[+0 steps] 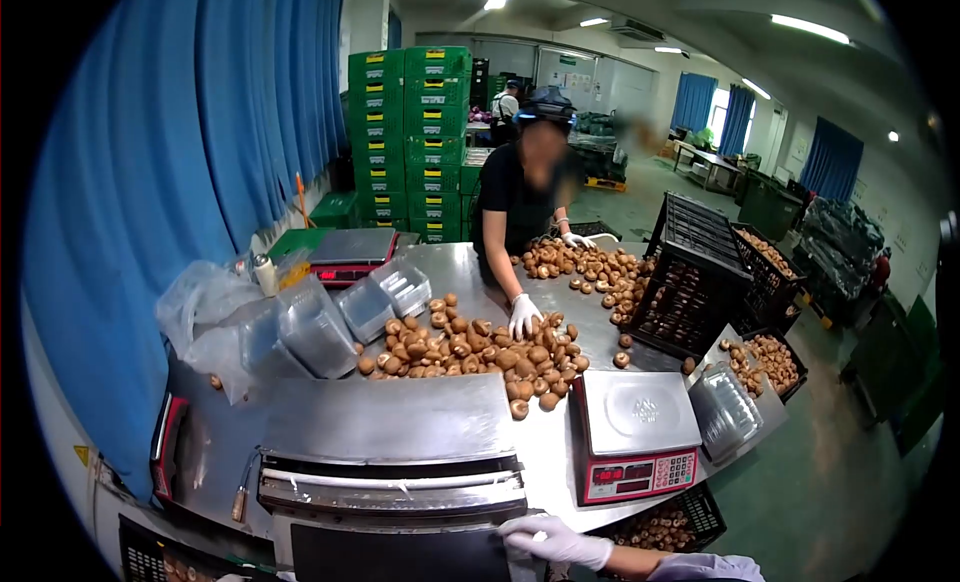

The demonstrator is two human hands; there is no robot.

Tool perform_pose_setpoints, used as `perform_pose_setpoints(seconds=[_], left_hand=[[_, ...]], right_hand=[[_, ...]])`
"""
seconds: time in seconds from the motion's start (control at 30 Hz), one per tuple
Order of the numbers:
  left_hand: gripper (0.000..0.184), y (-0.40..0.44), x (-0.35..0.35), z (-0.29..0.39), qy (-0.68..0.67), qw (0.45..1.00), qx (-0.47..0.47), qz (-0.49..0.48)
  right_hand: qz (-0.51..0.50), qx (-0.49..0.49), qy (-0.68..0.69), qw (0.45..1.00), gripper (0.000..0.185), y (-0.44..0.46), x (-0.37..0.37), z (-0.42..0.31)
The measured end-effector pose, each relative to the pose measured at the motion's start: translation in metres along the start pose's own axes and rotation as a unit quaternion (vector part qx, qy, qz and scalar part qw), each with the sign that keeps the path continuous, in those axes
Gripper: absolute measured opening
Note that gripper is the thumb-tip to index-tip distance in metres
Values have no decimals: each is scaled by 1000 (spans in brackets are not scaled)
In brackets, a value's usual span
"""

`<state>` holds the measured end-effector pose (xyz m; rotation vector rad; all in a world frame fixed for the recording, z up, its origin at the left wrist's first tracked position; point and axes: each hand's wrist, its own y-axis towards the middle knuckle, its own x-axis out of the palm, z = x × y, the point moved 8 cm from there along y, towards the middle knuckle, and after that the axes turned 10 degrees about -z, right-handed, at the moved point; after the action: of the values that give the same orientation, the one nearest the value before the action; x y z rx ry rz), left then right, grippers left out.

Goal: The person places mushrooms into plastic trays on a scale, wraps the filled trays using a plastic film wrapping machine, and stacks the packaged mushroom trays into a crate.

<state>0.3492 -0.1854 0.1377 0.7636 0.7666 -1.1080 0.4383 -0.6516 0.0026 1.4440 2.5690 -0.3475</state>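
My right hand [555, 544], in a white glove, rests at the front right corner of a metal wrapping machine [390, 422]. Its fingers point left and lie over the edge of the machine's black front plate [400, 554], with no object seen in them. My left hand does not show; only a small sliver of something white sits at the bottom edge. Beyond the machine lies a heap of brown mushrooms [470, 347]. Right of it stands a scale [640, 412] with a red lit display and a bare pan.
Across the table [480, 272], a co-worker [530, 192] reaches gloved hands into the mushrooms. Clear plastic trays [315, 322] are stacked left, more trays [725, 412] right. A black crate [695, 272] stands tilted on the table. Green crates [410, 142] tower behind; another scale [350, 252] sits back left.
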Motion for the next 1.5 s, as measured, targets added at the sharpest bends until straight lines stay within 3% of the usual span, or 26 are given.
perform_pose_setpoints(seconds=[0.03, 0.07, 0.1, 0.13, 0.17, 0.23, 0.27, 0.3, 0.33, 0.37, 0.4, 0.47, 0.63, 0.73, 0.8, 0.87, 1.0, 1.1, 1.13, 1.2, 1.23, 1.3, 1.37, 1.5], left_hand=[[16, 1, 19, 40, -21, 1000, 10, -8], [15, 2, 40, 80, -61, 996, 47, -36], [15, 2, 63, 111, -110, 989, 85, -58], [14, -1, 91, 137, -167, 978, 73, -98], [14, -5, 122, 156, -223, 962, 71, -137], [14, -15, 165, 218, -240, 947, 106, -186], [13, -24, 194, 236, -274, 933, 102, -209], [15, -33, 227, 253, -293, 913, 102, -265], [16, -44, 260, 266, -312, 888, 98, -323], [16, -52, 288, 282, -285, 892, 157, -314], [17, -61, 309, 302, -257, 891, 215, -305], [14, -77, 347, 326, -298, 865, 157, -373], [16, -84, 382, 361, -283, 866, 197, -363], [16, -72, 386, 371, -259, 879, 197, -349], [16, -62, 392, 370, -313, 866, 128, -368], [17, -52, 398, 374, -293, 880, 151, -341], [19, -32, 430, 368, -330, 876, 92, -340], [24, -18, 458, 361, -515, 784, -68, -339], [25, -17, 476, 351, -580, 732, -134, -332], [29, -6, 492, 341, -611, 703, -199, -305], [29, 1, 502, 334, -613, 702, -198, -304], [43, 13, 527, 319, -650, 661, -214, -307], [48, 26, 542, 314, -666, 644, -242, -289], [66, 49, 577, 308, -709, 589, -281, -267]], right_hand=[[80, -7, 32, 996, 23, -19, -37, 14], [144, 55, -151, 976, 20, -40, -82, 5], [223, 40, -146, 963, 18, -61, -124, 18], [303, -61, -204, 929, 21, -84, -163, 1], [358, 49, -223, 905, 24, -111, -199, 23], [420, 89, -270, 862, 30, -163, -265, 46], [466, 178, -344, 796, 31, -194, -293, 57], [468, 133, -432, 759, 39, -213, -316, 64], [463, 168, -452, 744, 46, -232, -333, 72], [463, 203, -481, 716, 50, -251, -349, 97], [446, 275, -451, 723, 48, -265, -362, 110], [397, 317, -467, 723, 46, -287, -382, 152], [438, 317, -361, 760, 20, -306, -402, 142], [414, 349, -334, 771, 17, -311, -413, 159], [425, 342, -316, 776, 16, -315, -417, 171], [443, 310, -249, 804, 16, -318, -421, 174], [449, 317, -269, 791, 15, -314, -417, 163], [494, 279, -317, 760, 12, -316, -412, 155], [494, 276, -320, 760, 12, -313, -410, 150], [560, 154, -447, 681, 6, -306, -395, 103], [560, 151, -448, 681, 6, -296, -391, 86], [531, 6, -404, 745, 7, -263, -374, 40], [418, -58, -435, 795, 13, -215, -352, 21], [171, -19, -451, 876, 11, -138, -313, 82]])
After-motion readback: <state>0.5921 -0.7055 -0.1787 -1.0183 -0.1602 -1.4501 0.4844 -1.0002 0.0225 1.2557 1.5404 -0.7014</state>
